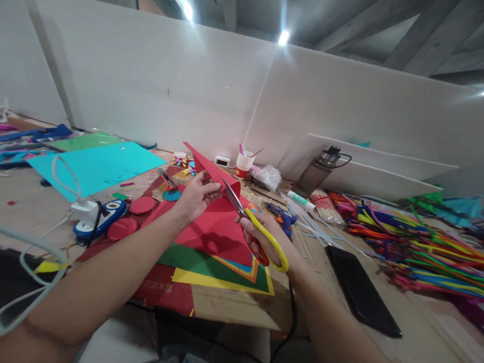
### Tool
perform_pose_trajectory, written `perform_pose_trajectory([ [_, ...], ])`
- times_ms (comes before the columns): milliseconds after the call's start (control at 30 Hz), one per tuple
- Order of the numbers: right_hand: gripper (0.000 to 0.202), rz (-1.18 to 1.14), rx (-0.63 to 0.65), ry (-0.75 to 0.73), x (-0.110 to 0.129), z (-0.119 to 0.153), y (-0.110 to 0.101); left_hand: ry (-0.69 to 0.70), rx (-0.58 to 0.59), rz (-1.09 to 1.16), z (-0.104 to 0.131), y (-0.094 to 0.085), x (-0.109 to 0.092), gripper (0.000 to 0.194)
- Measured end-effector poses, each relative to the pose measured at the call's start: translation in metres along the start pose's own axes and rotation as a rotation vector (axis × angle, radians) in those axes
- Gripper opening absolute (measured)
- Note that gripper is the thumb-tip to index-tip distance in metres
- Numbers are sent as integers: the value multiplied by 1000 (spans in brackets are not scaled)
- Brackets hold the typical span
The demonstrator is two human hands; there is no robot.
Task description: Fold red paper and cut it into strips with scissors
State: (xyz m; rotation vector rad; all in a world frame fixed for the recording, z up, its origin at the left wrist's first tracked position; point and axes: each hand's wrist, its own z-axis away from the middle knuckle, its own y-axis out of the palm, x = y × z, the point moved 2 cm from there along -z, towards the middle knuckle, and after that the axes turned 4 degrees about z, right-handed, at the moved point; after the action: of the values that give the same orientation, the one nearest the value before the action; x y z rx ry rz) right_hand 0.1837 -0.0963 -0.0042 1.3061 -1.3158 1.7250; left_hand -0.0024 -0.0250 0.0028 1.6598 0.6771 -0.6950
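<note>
My left hand (200, 196) pinches a sheet of red paper (212, 174), lifted and bent above the table. In my right hand (264, 232) is a pair of scissors (260, 229) with one yellow and one red handle. Its blades point up and left and meet the edge of the red paper; whether they are apart there I cannot tell. Beneath both hands lies a stack of coloured sheets, with red on top and a green sheet (181, 257) and a yellow sheet (219, 281) showing below. Left of my left hand are round red pieces (141, 205).
A blue power strip (100, 219) with a white plug stands at left, near a cyan sheet (102, 164). Behind are a paper cup (244, 164) and a bottle (315, 171). At right lie a blue glue gun (286, 220), a black phone (363, 290) and many pipe cleaners (427, 252).
</note>
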Motion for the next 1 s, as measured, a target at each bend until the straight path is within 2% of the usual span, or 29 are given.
perform_pose_trajectory([
  [300,40,-1,3,13,0,1,0,4,-12,0,-1,0,1,35],
  [667,42,76,34,-63,7,2,2,38,48,-29,1,1,-1,39],
  [1000,44,17,22,-12,7,1,2,41,59,4,2,2,-1,39],
])
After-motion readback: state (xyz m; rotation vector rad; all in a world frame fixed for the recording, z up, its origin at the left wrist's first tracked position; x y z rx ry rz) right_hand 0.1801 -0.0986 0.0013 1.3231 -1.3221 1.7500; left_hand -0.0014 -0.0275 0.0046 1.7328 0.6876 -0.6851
